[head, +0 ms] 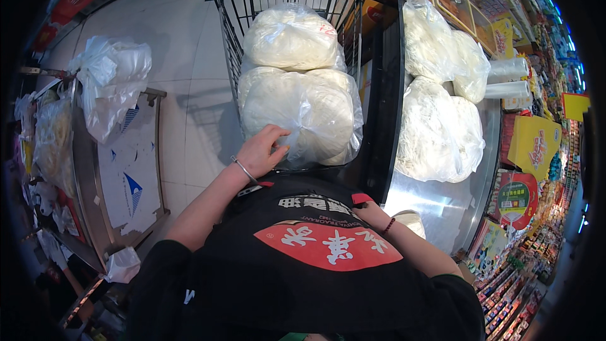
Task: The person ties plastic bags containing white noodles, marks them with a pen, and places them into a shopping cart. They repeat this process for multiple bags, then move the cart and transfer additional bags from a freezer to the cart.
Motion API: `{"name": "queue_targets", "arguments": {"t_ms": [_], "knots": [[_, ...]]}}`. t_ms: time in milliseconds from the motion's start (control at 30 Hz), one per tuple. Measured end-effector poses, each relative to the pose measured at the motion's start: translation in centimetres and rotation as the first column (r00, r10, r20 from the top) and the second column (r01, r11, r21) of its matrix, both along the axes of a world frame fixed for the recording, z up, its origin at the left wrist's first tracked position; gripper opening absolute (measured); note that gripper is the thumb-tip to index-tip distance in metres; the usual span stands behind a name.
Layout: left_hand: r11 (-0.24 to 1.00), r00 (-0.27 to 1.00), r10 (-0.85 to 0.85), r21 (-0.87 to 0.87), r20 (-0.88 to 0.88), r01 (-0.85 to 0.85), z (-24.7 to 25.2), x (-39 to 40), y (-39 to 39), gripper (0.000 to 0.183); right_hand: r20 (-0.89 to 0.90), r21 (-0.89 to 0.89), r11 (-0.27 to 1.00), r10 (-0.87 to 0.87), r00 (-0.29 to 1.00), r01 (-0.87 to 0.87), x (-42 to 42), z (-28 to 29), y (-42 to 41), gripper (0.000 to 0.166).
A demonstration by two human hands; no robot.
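Observation:
My left hand (265, 150) is at the near side of a clear plastic bag of pale food, probably noodles (317, 109), in the black wire shopping cart (226, 33). Its thumb and forefinger are apart, close to the bag's gathered plastic; whether they touch it is unclear. Another full bag (289, 40) lies farther forward, with red marking on its plastic. My right hand (371, 214) is low beside my black apron (293, 293), near its red tab (361, 198). Its fingers are mostly hidden, so any grip cannot be made out.
Right of the cart, several similar bags (438, 128) lie on a metal counter (426, 203) with a dark raised edge. Plastic bag rolls (509, 89) and packed shelves stand beyond. Leftward, white plastic bags (111, 76) hang at a metal-framed stand (158, 151). Part of another person's arm (75, 284) shows lower left.

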State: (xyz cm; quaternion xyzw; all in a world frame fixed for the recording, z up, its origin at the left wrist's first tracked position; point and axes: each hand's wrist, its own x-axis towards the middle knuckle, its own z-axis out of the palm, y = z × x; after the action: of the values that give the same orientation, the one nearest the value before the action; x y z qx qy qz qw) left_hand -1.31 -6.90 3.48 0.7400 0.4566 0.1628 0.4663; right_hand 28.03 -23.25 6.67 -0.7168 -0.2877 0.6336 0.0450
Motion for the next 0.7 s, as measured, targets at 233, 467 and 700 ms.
{"name": "queue_targets", "arguments": {"t_ms": [233, 467, 700], "knots": [[0.999, 1.000, -0.013, -0.039, -0.026, 0.012, 0.1, -0.1, 0.1, 0.032, -0.086, -0.231, 0.958, -0.195, 0.977, 0.171, 0.2, 0.0, 0.5, 0.017], [0.999, 1.000, -0.010, -0.046, -0.017, 0.010, -0.4, -0.4, -0.2, 0.031, -0.040, 0.329, 0.901, 0.311, 0.950, -0.281, 3.8, -2.3, -4.3, 0.025], [0.999, 0.999, -0.019, -0.044, -0.044, 0.017, -0.4, -0.6, -0.8, 0.033, 0.343, 0.270, 0.703, 0.568, 0.748, -0.658, 2.6, 7.2, 1.3, 0.020]]}}
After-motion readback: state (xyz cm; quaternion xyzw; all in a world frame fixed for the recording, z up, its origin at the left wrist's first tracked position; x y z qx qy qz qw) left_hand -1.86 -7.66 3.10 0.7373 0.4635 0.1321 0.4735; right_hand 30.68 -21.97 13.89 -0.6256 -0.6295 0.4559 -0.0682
